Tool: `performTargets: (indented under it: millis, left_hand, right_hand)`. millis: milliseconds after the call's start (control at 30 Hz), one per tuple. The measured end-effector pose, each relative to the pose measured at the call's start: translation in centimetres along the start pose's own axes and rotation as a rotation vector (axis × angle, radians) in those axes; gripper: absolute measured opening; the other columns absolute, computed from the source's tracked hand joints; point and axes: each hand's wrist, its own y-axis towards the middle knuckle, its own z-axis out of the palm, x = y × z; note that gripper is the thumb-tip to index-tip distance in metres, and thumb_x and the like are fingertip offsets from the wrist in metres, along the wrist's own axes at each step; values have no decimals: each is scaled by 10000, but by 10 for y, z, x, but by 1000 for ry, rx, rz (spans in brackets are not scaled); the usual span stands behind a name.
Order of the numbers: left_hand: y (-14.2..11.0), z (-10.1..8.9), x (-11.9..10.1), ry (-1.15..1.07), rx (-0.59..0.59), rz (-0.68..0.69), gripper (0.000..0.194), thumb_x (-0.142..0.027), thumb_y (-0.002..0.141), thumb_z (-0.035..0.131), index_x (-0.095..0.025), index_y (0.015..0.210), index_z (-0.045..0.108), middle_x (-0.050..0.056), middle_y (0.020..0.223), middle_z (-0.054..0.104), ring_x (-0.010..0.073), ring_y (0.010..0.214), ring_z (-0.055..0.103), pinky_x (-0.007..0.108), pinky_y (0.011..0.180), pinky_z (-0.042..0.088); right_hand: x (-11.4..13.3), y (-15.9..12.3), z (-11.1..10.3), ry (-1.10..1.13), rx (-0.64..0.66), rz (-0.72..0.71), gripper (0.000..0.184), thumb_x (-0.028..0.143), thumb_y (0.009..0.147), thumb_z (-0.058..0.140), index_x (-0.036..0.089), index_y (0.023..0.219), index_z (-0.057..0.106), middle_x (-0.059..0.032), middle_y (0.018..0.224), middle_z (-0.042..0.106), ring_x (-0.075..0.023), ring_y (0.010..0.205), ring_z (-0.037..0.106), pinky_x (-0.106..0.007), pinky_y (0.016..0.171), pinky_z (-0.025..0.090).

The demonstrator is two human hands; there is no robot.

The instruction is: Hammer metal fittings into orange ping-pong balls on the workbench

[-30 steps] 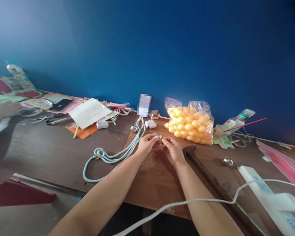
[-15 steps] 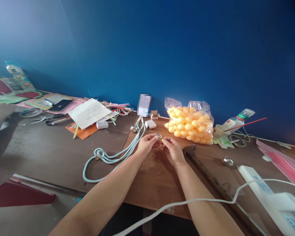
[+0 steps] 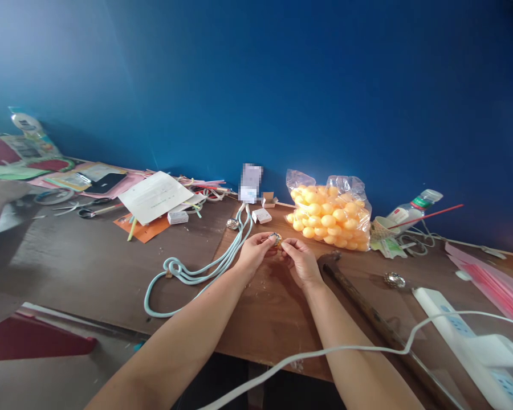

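My left hand (image 3: 256, 249) pinches a small shiny silver ball (image 3: 275, 238) with a yellowish part at its right edge. Close against that edge, my right hand (image 3: 300, 261) has its thumb and forefinger pressed together; what lies between them is too small to make out. Both hands are above the brown table (image 3: 273, 319). A similar silver ball (image 3: 232, 224) rests to the left, beside a pale blue cord (image 3: 196, 273). Another silver ball (image 3: 394, 280) lies on the right.
Behind my right hand sits a clear bag of yellow-orange balls (image 3: 325, 216). A dark curved rod (image 3: 367, 307), a white power strip (image 3: 448, 324) and a white cable (image 3: 308, 357) are at right. Scissors (image 3: 96, 212) and papers (image 3: 154, 196) lie left. Another person's hand (image 3: 0, 196) shows far left.
My hands and the silver ball stay almost in place. At the far left, the other person's hand has shifted left and slightly down.
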Motion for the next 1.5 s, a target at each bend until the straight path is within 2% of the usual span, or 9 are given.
performTargets:
  millis: [600, 1100, 1500]
  left_hand:
    - [2, -2, 2, -103, 50, -71, 324, -307, 691, 797, -100, 918, 693, 100, 865, 696, 130, 709, 662, 236, 681, 546]
    - [0, -1, 0, -62, 38, -25, 320, -309, 684, 797, -104, 909, 698, 95, 877, 688, 136, 722, 656, 267, 711, 545]
    - [4, 0, 2, 40, -27, 41, 321, -251, 675, 799, -105, 938, 686, 87, 837, 699, 149, 693, 659, 322, 729, 557]
  right_hand:
    - [0, 0, 1, -15, -7, 5, 272, 342, 590, 837, 206, 723, 642, 42, 636, 597, -90, 553, 514, -235, 540, 467]
    - [-2, 1, 0, -70, -5, -51, 226, 354, 626, 811, 212, 702, 652, 29, 646, 622, -108, 559, 517, -256, 550, 445]
    - [0, 0, -1, -178, -27, -95, 237, 385, 620, 810, 207, 702, 677, 6, 688, 647, -118, 568, 517, -267, 542, 470]
